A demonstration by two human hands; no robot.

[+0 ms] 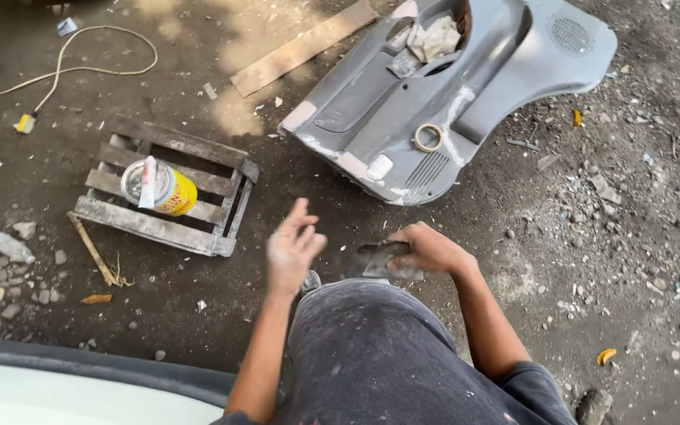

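My left hand (293,245) is raised above my knee with its fingers spread and nothing in it; it looks dusty and slightly blurred. My right hand (430,248) is closed on a grey, worn scrap of sanding sheet (375,260) held just over my dark trouser leg (371,354). Ahead on the dirt lies a grey car door panel (371,102) with pale filler patches. A roll of tape (427,138) rests on the panel, and crumpled paper sheets (434,38) sit in its upper recess.
A yellow tin with a stick across its top (159,187) stands on a small wooden pallet (163,185) to the left. A wooden plank (301,47) and a pale cord (80,59) lie farther back. A light car body edge (80,389) runs along the bottom left. Stones litter the ground.
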